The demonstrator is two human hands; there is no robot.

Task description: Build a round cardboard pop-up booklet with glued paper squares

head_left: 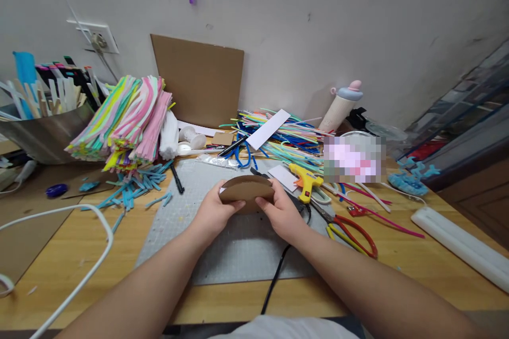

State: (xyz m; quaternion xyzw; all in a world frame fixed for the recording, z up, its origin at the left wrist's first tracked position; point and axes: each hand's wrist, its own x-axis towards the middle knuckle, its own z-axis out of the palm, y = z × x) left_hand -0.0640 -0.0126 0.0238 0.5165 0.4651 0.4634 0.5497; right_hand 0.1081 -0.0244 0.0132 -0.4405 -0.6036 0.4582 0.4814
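Observation:
A round piece of brown cardboard (248, 188) is held up over the grey cutting mat (222, 262), its near face tilted toward me. My left hand (217, 209) grips its left edge, thumb on the near face. On the opposite edge, my right hand (284, 212) is closed the same way, so the two thumbs nearly meet. The fingers behind the cardboard are mostly hidden. Just right of my right hand lie a yellow glue gun (306, 183) and scissors (353, 233) with red and yellow handles.
Bundled pipe cleaners (123, 122) and a metal container (43, 132) of sticks and markers stand left. A square cardboard sheet (199, 79) leans on the wall. Loose pipe cleaners (294, 135) and a bottle (340, 108) are behind. A white cable (107, 228) loops at left; a power strip (461, 246) lies right.

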